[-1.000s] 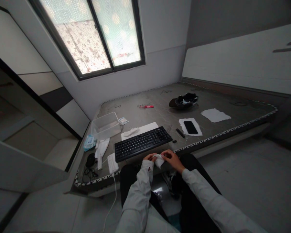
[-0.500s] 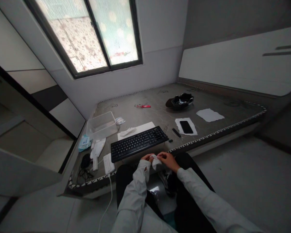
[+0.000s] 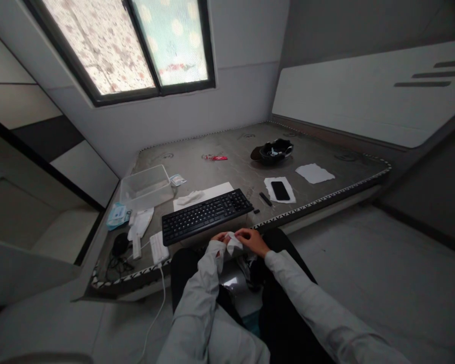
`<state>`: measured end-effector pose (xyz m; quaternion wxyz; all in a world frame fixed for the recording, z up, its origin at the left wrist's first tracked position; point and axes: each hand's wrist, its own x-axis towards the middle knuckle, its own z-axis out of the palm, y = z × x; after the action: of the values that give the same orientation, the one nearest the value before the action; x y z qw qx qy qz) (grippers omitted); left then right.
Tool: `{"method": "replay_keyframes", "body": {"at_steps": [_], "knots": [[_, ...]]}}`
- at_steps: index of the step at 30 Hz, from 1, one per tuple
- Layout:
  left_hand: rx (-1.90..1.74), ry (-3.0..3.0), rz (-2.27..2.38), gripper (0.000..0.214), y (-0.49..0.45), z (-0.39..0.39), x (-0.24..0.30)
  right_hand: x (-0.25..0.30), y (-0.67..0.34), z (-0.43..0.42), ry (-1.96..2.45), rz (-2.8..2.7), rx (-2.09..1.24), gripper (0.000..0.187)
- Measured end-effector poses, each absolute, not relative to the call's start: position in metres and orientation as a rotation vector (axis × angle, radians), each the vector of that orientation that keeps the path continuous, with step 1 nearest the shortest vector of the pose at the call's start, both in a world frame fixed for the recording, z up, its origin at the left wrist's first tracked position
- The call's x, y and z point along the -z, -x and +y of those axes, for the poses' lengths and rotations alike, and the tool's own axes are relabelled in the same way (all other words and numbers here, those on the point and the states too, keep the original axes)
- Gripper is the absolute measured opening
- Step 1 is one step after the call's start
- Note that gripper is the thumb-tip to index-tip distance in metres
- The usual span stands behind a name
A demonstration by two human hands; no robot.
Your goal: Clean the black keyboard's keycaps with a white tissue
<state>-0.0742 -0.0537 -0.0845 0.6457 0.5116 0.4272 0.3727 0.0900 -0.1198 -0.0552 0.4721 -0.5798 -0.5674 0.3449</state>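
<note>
Just in front of the bed-like platform's near edge, above my lap, both hands hold a small white crumpled piece, tissue or cloth; I cannot tell which. My left hand is closed on its left side, partly covered by it. Thumb and fingers of my right hand pinch its upper right edge. Beyond my hands lies a black keyboard, angled across the near edge. A white sheet shows behind the keyboard, with a folded white piece on it.
Left stand a clear plastic box, blue packet, black coiled cable and white power strip. Toward the right lie a phone on paper, black stick, cap, torn paper and red item.
My view has shifted, so the whole scene sits slightly further left and higher. Both hands keep hold of the white piece, with little visible change in their grip.
</note>
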Motion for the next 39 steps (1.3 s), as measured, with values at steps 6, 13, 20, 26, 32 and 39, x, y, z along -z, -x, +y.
{"method": "replay_keyframes", "body": {"at_steps": [6, 13, 20, 26, 32, 39], "knots": [[-0.838, -1.156, 0.959, 0.056, 0.076, -0.056, 0.087, 0.055, -0.092, -0.120, 1.480, -1.409, -0.751, 0.019], [-0.818, -1.159, 0.970, 0.046, 0.076, -0.054, 0.093, 0.061, -0.093, -0.118, 1.474, -1.441, -0.682, 0.019], [-0.804, -1.178, 0.992, 0.039, 0.075, -0.055, 0.101, 0.070, -0.091, -0.116, 1.567, -1.363, -0.671, 0.021], [-0.786, -1.182, 0.999, 0.035, 0.074, -0.056, 0.096, 0.073, -0.092, -0.115, 1.568, -1.360, -0.685, 0.021], [-0.803, -1.181, 1.027, 0.034, 0.077, -0.055, 0.094, 0.066, -0.092, -0.117, 1.523, -1.415, -0.702, 0.021], [-0.817, -1.147, 1.069, 0.033, 0.075, -0.054, 0.091, 0.070, -0.091, -0.116, 1.490, -1.404, -0.774, 0.023]]}}
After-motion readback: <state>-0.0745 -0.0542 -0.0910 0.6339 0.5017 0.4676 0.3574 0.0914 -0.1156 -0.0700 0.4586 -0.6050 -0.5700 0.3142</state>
